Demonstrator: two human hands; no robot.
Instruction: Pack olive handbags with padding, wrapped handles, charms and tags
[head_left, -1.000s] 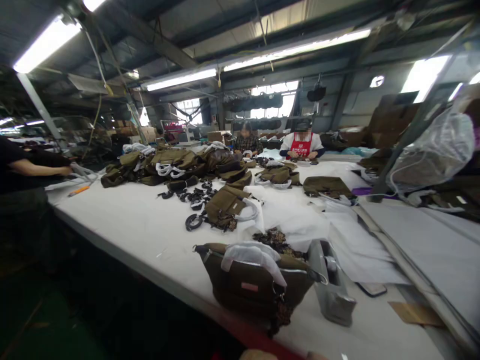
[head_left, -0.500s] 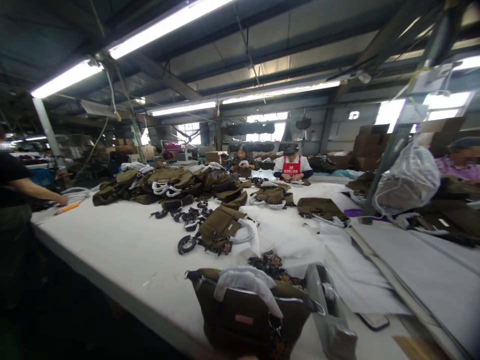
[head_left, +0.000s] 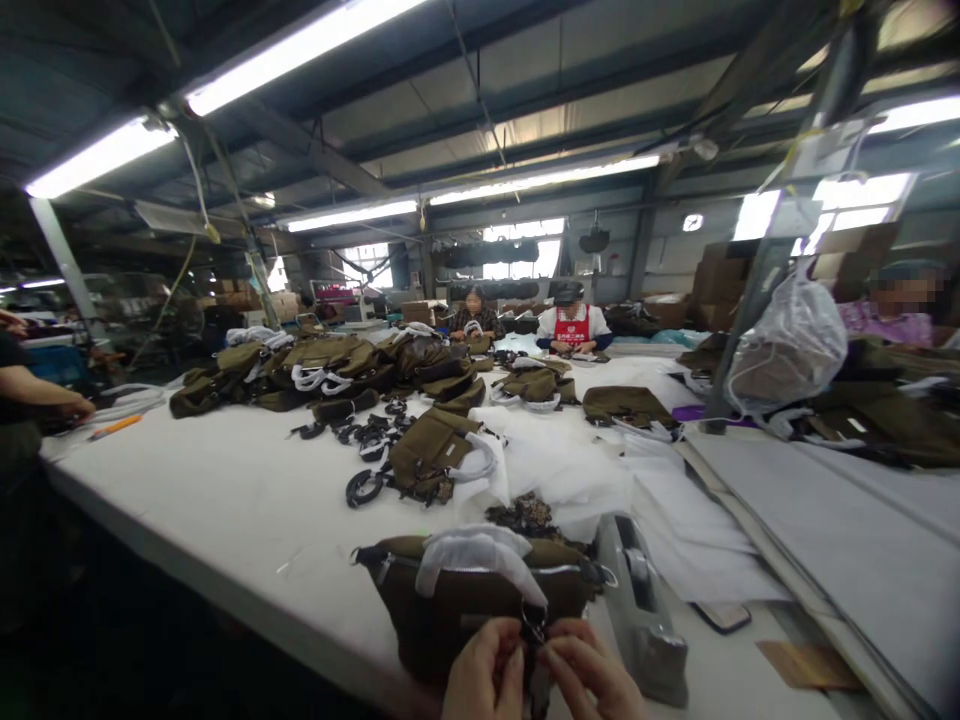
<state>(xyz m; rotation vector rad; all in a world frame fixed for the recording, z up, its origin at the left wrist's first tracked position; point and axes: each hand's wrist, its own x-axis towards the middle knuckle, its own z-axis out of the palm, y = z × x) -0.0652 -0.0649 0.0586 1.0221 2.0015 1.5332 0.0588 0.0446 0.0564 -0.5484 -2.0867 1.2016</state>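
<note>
Left hand [head_left: 487, 672], one: grip drawn in, thumb and fingers bunched beside the metal ring; what lay between them I could not tell. Right hand [head_left: 589, 668], one: grip closed, fingertips pinching the small metal clasp [head_left: 537, 632] below the metal ring [head_left: 534, 614].

Handbag [head_left: 420, 615], one, dark olive, zip-topped: upright at the near edge of the counter [head_left: 202, 500], just beyond both hands. By my judgement light and soft-sided, apt to sag or tip if pulled by its fittings; best lifted by the carry handle [head_left: 480, 550], whose white wrapping looked slippery. Metal parts hard and small, wanting a fingertip hold, the body steadied.

Tape dispenser [head_left: 645, 640], one, grey, right of the handbag. Patterned trimmings [head_left: 525, 512], a heap, behind it.

Further off: olive bag [head_left: 420, 450], one, lying; black straps [head_left: 365, 488], coiled, beside it.

Beyond: heaped olive bags [head_left: 337, 365]; at the far side, a co-worker in a red apron [head_left: 571, 328].
</note>
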